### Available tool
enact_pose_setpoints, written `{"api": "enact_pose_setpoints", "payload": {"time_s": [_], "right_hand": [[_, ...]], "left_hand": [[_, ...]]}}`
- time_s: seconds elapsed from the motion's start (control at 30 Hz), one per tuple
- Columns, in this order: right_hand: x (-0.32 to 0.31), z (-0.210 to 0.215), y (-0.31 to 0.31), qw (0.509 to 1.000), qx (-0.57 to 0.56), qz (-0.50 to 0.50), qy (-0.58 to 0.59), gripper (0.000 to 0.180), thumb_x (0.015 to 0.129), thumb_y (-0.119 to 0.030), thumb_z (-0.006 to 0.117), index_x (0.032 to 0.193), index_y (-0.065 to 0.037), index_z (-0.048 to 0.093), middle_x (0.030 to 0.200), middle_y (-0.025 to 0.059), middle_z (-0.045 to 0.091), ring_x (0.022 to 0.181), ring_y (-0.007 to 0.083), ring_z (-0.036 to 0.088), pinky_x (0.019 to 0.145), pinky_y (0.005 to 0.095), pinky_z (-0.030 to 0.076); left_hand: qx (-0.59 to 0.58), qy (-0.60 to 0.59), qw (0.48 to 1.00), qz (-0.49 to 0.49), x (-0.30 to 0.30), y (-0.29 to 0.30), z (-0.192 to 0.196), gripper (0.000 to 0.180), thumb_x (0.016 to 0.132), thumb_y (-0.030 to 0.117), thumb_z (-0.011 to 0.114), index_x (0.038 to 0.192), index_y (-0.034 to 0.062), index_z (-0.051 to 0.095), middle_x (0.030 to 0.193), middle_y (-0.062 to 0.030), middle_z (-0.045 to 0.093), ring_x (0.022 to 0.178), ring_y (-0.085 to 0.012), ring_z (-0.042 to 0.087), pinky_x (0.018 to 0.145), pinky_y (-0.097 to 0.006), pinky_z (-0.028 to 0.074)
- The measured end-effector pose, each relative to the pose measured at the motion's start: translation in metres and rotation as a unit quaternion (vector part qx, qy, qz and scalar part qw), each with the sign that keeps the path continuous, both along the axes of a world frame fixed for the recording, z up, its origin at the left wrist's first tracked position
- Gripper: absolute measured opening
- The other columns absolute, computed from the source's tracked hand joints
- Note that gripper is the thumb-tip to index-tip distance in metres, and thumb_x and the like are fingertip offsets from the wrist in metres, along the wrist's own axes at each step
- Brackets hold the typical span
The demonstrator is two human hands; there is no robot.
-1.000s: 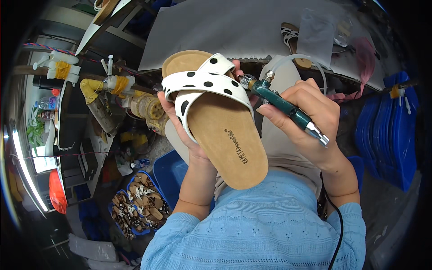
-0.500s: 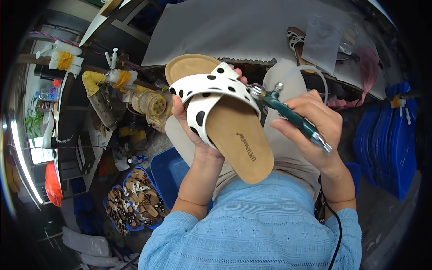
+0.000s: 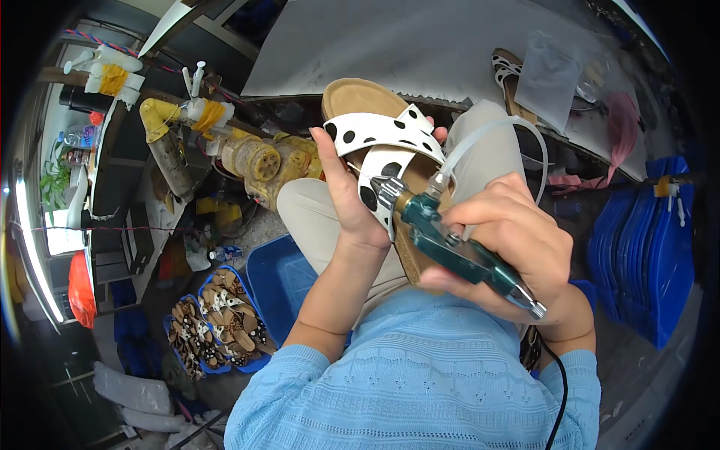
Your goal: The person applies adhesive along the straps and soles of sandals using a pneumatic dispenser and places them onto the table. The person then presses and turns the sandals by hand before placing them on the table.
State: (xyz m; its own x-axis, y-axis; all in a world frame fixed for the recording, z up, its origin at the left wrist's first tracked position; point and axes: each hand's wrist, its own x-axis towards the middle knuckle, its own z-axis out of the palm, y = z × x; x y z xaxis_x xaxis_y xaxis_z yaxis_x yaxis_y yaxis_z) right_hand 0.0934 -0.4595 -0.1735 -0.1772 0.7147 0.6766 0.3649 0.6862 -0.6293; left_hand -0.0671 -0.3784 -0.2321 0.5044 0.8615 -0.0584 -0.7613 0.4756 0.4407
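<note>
My left hand holds a sandal from beneath, its thumb raised along the strap side and fingertips showing past the far edge. The sandal has a tan footbed and crossed white straps with black dots. Closed around the body of a dark green pen-shaped tool is my right hand. That tool has a knurled silver front end, a silver tail knob and a clear hose. Its front end lies over the lower strap; whether it touches the strap I cannot tell. The tool and my right hand hide much of the heel.
A grey-covered table lies ahead, bearing another dotted sandal and a clear plastic bag. Blue baskets of sandals stand at lower left beside a blue bin. Stacked blue trays are at right; yellow-taped pipes at left.
The tool has moved left and nearer to me, from the outer strap end to over the lower strap. The sandal has shifted slightly right, and my left thumb has lifted.
</note>
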Motion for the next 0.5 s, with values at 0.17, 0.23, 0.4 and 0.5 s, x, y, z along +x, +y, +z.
{"api": "enact_pose_setpoints", "payload": {"time_s": [0.17,0.23,0.4,0.5], "right_hand": [[-0.012,-0.002,0.005,0.999,0.0,-0.026,-0.02,0.038,0.065,-0.018,0.093,0.078,-0.001,0.062,0.085,0.013,0.07,0.07,0.0219,0.063,0.067,0.033,0.047],[-0.015,-0.002,0.007,0.999,0.002,-0.032,-0.026,0.038,0.064,-0.018,0.093,0.077,-0.001,0.061,0.085,0.0127,0.069,0.07,0.0219,0.063,0.067,0.0333,0.047],[-0.021,-0.006,0.013,0.998,0.023,-0.054,-0.034,0.038,0.063,-0.018,0.093,0.075,-0.001,0.061,0.084,0.0117,0.069,0.07,0.0221,0.063,0.068,0.0344,0.047],[-0.024,-0.015,0.022,0.994,0.09,-0.047,-0.026,0.039,0.053,-0.017,0.087,0.074,0.0,0.059,0.081,0.0114,0.063,0.067,0.0234,0.059,0.063,0.0345,0.042]], "left_hand": [[-0.014,0.036,0.998,0.054,-0.001,-0.005,0.004,0.101,0.088,0.084,0.03,0.133,-0.0042,0.05,0.12,-0.0225,0.064,0.112,-0.036,0.064,0.091,-0.051,0.058],[-0.021,0.053,0.996,0.063,-0.001,-0.005,0.005,0.101,0.089,0.084,0.029,0.133,-0.0042,0.051,0.119,-0.0225,0.064,0.11,-0.0356,0.065,0.089,-0.051,0.059],[-0.006,0.032,0.997,0.065,0.0,-0.007,0.004,0.102,0.089,0.084,0.025,0.131,-0.0046,0.052,0.117,-0.023,0.065,0.105,-0.0343,0.067,0.083,-0.047,0.061],[-0.014,0.06,0.996,0.07,0.004,-0.007,0.008,0.103,0.089,0.085,0.022,0.129,-0.0047,0.053,0.115,-0.0251,0.065,0.102,-0.0336,0.068,0.08,-0.044,0.062]]}}
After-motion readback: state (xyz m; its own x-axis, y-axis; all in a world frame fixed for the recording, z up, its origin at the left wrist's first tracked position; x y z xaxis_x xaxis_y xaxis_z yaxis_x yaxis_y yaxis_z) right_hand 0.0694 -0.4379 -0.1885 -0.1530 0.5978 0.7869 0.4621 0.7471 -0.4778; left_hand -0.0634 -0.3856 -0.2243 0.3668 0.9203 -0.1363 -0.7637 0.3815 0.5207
